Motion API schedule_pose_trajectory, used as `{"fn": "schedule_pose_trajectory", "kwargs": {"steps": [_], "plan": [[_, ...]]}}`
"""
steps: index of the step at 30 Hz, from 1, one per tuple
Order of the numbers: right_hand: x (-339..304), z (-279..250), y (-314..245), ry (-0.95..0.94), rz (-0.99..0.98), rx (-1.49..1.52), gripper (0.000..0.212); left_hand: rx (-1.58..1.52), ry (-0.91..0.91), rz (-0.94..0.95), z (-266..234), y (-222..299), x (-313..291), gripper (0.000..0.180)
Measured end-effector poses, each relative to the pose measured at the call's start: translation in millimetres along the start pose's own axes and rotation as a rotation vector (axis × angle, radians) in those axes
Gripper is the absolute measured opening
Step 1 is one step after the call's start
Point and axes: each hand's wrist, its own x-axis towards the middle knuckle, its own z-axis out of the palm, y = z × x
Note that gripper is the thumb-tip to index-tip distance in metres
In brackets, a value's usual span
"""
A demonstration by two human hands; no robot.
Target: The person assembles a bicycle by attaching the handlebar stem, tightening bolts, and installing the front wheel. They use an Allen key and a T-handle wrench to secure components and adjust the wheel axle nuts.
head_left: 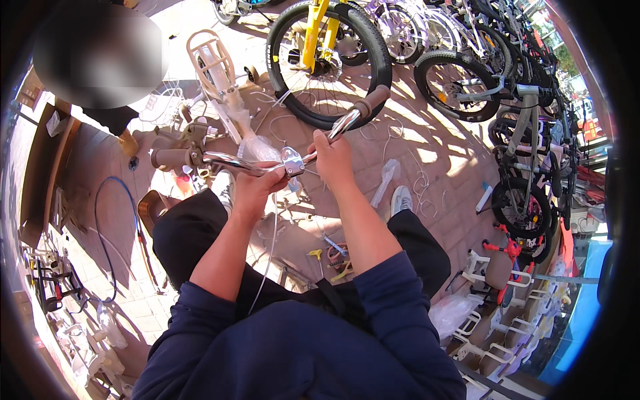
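Handlebar (224,161) grasped both sides of silver clamp (292,162): left hand (255,189) fingers near clamp, right hand (333,162) fingers round opposite side, presumably keeping it steady.

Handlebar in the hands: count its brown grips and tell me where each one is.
2: a left-end grip beyond the left hand, and a right-end grip beyond the right hand. Both ends of the handlebar show, so none seems hidden.

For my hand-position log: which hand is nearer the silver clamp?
Left. The left hand holds the handlebar immediately beside the silver clamp, thumb at its edge; the right hand holds the bar on the other side, with bare metal showing between.
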Motion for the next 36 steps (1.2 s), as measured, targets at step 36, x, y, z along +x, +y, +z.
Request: {"fn": "schedule_pose_trajectory", "kwargs": {"steps": [36], "plan": [[-47,-20,-64,-0.140,-0.248,0.190,0.027,0.025,0.019,-0.002,10,2,-4,0.022]]}}
